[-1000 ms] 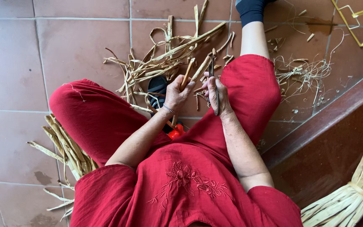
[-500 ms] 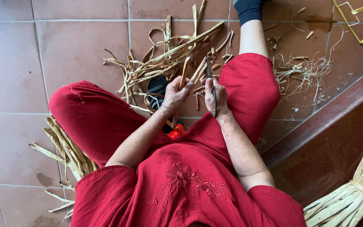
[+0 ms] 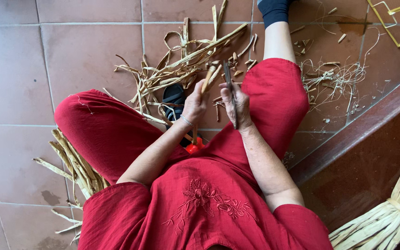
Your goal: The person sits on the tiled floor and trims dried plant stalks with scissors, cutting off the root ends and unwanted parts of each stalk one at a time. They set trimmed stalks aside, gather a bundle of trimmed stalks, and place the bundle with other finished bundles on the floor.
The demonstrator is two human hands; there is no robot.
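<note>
At the centre of the head view, above the lap of a seated person in red clothing, both hands work a bamboo strip [image 3: 208, 76]. The left hand [image 3: 194, 104] has its fingers curled tightly around the strip's lower part, and the strip rises from the fist toward 1 o'clock. The right hand [image 3: 237, 104], just beside it at 3 o'clock, has its fingers closed around the handle of a dark knife [image 3: 230, 90]; the blade points to 12 o'clock, and its upper part lies close to the strip's tip. Whether blade and strip touch cannot be told. A pile of bamboo shavings [image 3: 172, 69] lies on the tiled floor [image 3: 70, 55] at 11 o'clock from the hands. A loose bundle of strips [image 3: 72, 162] lies at 8 o'clock beside the left knee, and a tied bundle [image 3: 385, 217] at 4 o'clock.
</note>
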